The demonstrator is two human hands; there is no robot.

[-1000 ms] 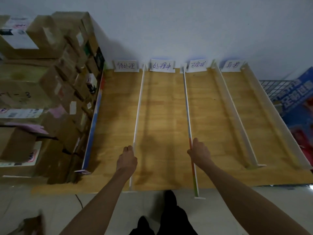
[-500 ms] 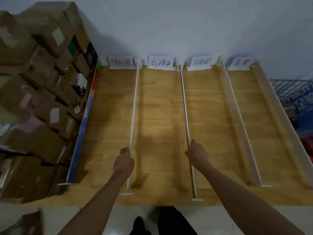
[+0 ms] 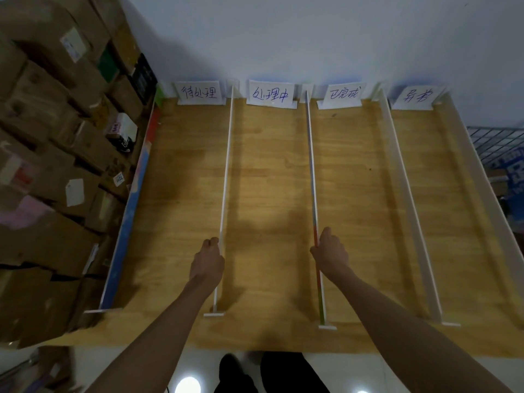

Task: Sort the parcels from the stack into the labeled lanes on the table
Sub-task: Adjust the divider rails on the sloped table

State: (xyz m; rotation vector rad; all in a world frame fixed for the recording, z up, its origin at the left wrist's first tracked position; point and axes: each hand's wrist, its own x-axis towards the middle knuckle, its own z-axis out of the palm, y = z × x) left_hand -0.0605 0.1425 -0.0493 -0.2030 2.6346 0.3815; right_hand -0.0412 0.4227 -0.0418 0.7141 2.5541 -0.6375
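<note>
The parcels sit stacked off the tabletop's left edge; stiff cardboard, probably light, best gripped by opposite sides. Left hand and right hand each pinch a divider.

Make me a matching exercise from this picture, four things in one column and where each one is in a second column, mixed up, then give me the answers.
Things:
1. stack of parcels
2. left hand
3. right hand
4. wire basket

Places:
A. on the multicoloured divider
B. off the table's right edge
C. on the white divider
D. along the table's left side

Pairs: 1-D, 2-C, 3-A, 4-B
</note>
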